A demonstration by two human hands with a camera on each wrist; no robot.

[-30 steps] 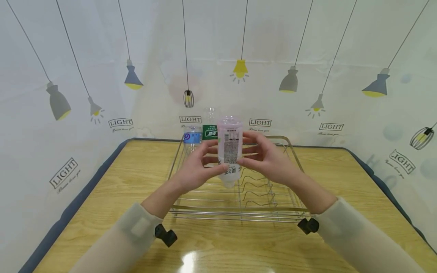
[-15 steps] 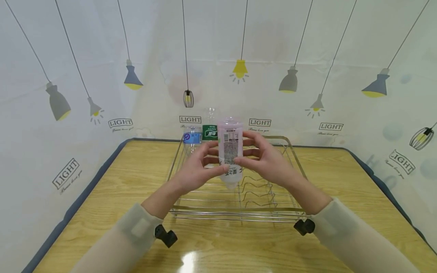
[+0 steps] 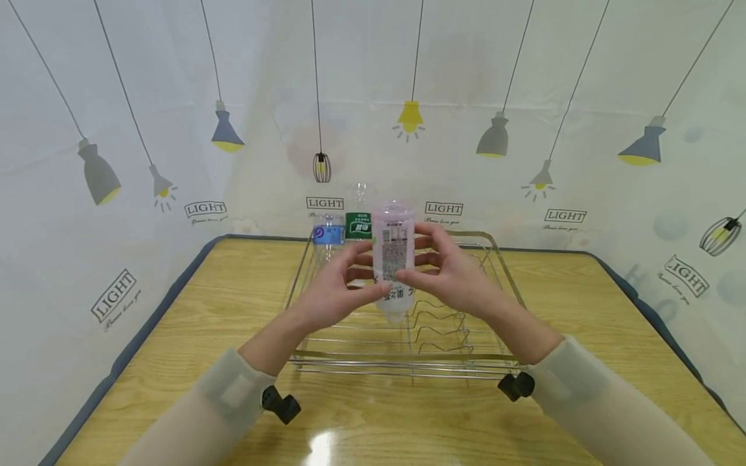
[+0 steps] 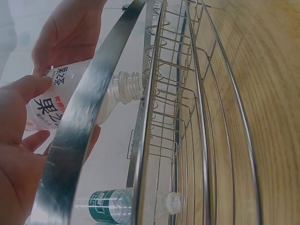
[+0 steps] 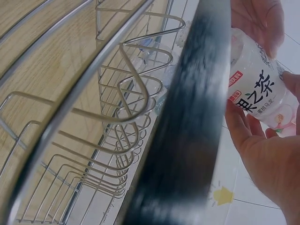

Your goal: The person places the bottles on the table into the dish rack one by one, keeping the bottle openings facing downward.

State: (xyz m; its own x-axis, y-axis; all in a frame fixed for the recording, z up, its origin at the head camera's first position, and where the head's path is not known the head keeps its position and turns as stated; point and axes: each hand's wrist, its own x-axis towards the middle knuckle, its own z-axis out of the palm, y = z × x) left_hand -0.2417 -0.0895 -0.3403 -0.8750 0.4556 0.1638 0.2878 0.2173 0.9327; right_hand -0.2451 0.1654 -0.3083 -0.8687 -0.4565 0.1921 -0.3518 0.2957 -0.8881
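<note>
An uncapped plastic bottle (image 3: 394, 239) with a pinkish label hangs upside down, mouth lowest, over the wire dish rack (image 3: 408, 356). My left hand (image 3: 333, 286) grips its left side, thumb across the front and fingers behind. From the right, my right hand (image 3: 453, 270) holds it the same way, its thumb on the label. In the left wrist view, the bottle's clear threaded neck (image 4: 127, 87) is bare. Two more bottles stand inverted at the rack's back left: one with a blue label (image 3: 329, 235), one with a green label (image 3: 358, 226).
The rack rests on a wood-grain table (image 3: 204, 323); its flat metal rim (image 4: 93, 103) crosses both wrist views. Wavy wire dividers (image 3: 441, 317) run along the rack's right half. Behind the table hangs a white curtain (image 3: 367, 77) printed with lamps.
My right hand and forearm have shifted slightly left, the thumb sliding further across the label. The bottle has moved a little right and down. My left hand is almost still.
</note>
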